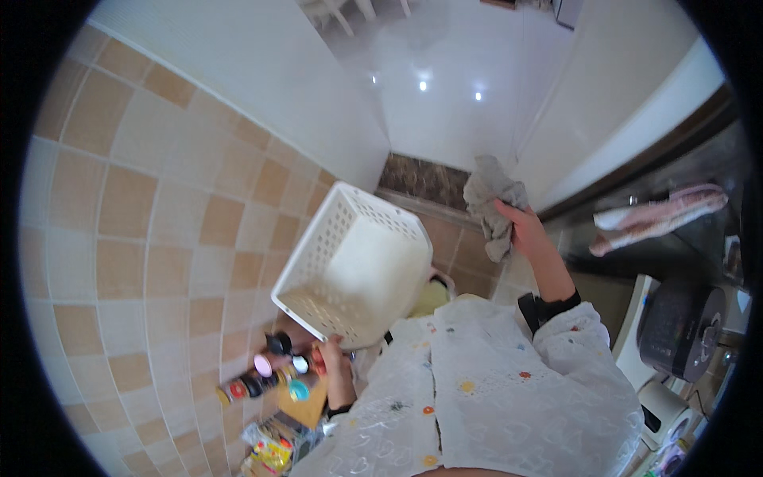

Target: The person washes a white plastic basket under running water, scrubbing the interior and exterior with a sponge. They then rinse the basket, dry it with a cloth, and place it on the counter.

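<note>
A white perforated plastic basket [381, 256] tilts in front of me, its inside facing up with nothing visible in it. My left hand [334, 364] grips the basket's lower rim at the near left corner. Out to the right, my right hand [523, 229] holds a crumpled grey cloth [492, 194]. The cloth hangs apart from the basket, over the floor near the doorway. Part of a pale green thing [434, 296] shows below the basket's right side; what it is I cannot tell.
A tiled wall [173, 256] runs along the left. Several bottles and jars [256, 381] stand at lower left beside food packets [271, 456]. On the right are a dark counter [673, 250] with a pink and white cloth [661, 217] and an electric cooker [682, 331]. A dark stone threshold [423, 179] crosses the doorway.
</note>
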Available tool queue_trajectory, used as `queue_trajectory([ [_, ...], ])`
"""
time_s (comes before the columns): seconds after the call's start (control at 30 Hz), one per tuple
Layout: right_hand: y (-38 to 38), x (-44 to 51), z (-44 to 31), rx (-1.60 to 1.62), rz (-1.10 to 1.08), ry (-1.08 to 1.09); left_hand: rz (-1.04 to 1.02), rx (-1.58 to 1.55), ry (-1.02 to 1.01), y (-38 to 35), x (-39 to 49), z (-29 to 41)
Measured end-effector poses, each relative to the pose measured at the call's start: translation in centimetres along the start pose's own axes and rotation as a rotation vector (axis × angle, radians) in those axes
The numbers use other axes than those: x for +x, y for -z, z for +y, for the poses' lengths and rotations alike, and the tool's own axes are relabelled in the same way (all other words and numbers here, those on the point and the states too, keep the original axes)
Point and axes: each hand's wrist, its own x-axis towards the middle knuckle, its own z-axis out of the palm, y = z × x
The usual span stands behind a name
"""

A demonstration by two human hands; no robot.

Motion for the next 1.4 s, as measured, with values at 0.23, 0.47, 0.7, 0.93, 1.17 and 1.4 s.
queue_trajectory([
  [0.23, -3.6, 8.6, -4.4, 0.556, -0.024, -0.244, 0.01, 0.024, -0.003, -5.6, 4.1, 3.6],
  [0.47, -1.7, 20.2, -1.0, 0.384, 0.293, -0.364, 0.026, -0.018, 0.066, -6.8, 3.3, 4.0],
  [0.7, -1.8, 29.6, -3.1, 0.359, 0.235, -0.283, 0.247, 0.371, 0.169, -9.0, -1.9, 5.0],
  [0.93, -2.4, 33.6, -4.1, 0.441, 0.202, -0.346, 0.316, -0.057, 0.18, -11.8, -9.3, 5.2],
  [1.17, -3.2, 36.8, -1.7, 0.358, 0.145, -0.483, 0.543, -0.448, 0.333, -9.8, -13.7, 0.8],
  [1.4, -3.8, 38.2, 1.7, 0.272, 0.047, -0.613, 0.621, -0.244, 0.025, -10.2, -20.7, -3.7],
])
